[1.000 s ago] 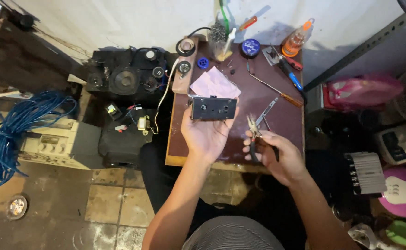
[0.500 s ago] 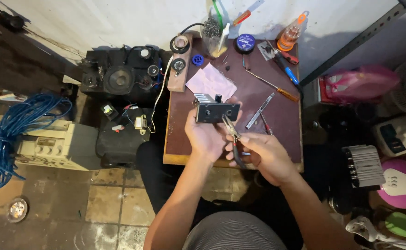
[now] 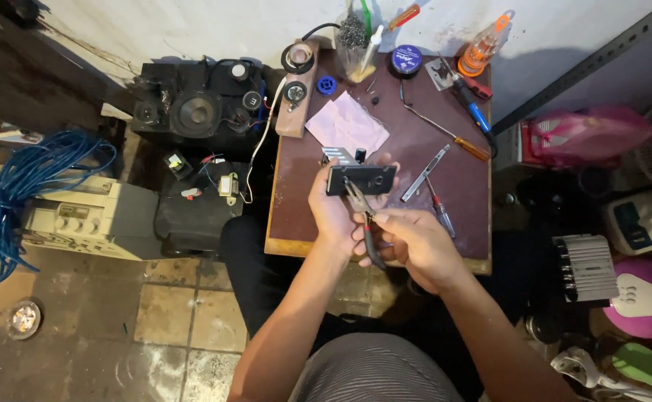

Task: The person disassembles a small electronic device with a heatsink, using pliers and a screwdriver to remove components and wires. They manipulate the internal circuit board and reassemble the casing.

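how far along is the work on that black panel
Done: the black panel is up off the table, gripped in the left hand. In hand: the right hand holds pliers with the tips at the panel's lower edge. Left: screwdrivers lie unused on the table; the panel's inner state is hidden.

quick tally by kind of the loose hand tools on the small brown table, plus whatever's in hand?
Screwdrivers lying on the table: 3 (orange-handled, blue-handled, small red-handled)
Tweezers: 1
Pliers, in the right hand: 1
Black module, in the left hand: 1
Total: 6
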